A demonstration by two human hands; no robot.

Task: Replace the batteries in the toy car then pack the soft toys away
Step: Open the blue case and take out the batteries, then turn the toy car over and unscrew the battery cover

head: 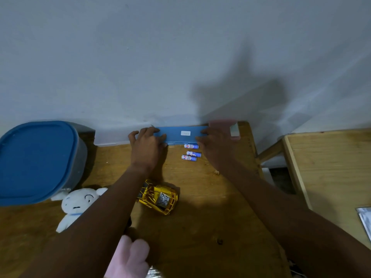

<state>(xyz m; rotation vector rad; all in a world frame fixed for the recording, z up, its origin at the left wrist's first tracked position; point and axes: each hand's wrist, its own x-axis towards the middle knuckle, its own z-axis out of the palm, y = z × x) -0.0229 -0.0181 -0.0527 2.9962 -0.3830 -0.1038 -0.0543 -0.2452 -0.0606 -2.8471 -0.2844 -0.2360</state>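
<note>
A yellow toy car [158, 196] lies upside down in the middle of the wooden table [200, 227], a battery visible in its open compartment. Three blue-and-white batteries [191, 153] lie loose near the wall. Just behind them is a flat blue box [180, 135] with a small white label. My left hand [146, 146] grips its left end and my right hand [212, 146] grips its right end. A white soft toy [77, 204] lies at the left, partly under my left forearm. A pink soft toy [128, 257] sits at the near edge.
A large container with a blue lid [34, 161] stands at the far left. A pink object [226, 128] rests against the wall beside the blue box. A second wooden surface [329, 167] lies to the right across a gap.
</note>
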